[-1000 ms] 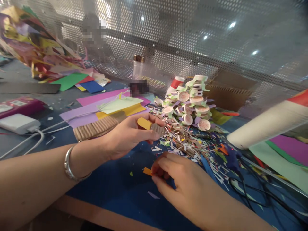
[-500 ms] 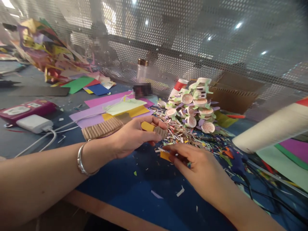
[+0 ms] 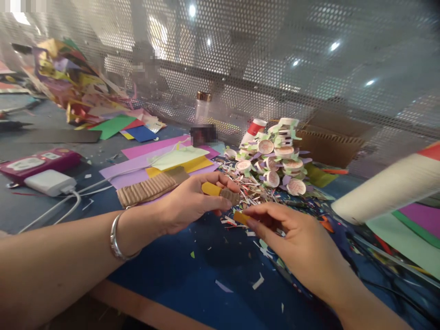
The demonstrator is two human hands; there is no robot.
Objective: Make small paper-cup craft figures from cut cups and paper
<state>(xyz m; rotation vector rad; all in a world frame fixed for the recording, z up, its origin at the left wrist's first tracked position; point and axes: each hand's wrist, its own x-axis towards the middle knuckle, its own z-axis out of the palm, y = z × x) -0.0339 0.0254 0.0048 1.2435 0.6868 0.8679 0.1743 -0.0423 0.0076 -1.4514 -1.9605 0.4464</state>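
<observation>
A perforated screen (image 3: 240, 41) spans the whole back, and in front of it sits the blue desk (image 3: 161, 275). A thick white tube (image 3: 385, 185) slants in from the right, well apart from both hands. Beyond the fingers stands a stack of little cups (image 3: 283, 151), paper scraps (image 3: 254, 188) heaped at its foot. On to the hands! The left hand (image 3: 190, 197), just beside the corrugated strip (image 3: 147, 188) on the desk, has thumb and fingers closed on a small cardboard piece (image 3: 229, 196); a yellow tab (image 3: 211, 189) runs back from it toward the palm, joined or not I can't tell. The right hand (image 3: 295, 233) pinches a little yellow slip (image 3: 241, 217) between thumb and forefinger. Here's the line to watch: that slip's long axis points leftward and slightly away, its free end near the cardboard piece, on its near side, seemingly apart, with nothing visible standing between them.
</observation>
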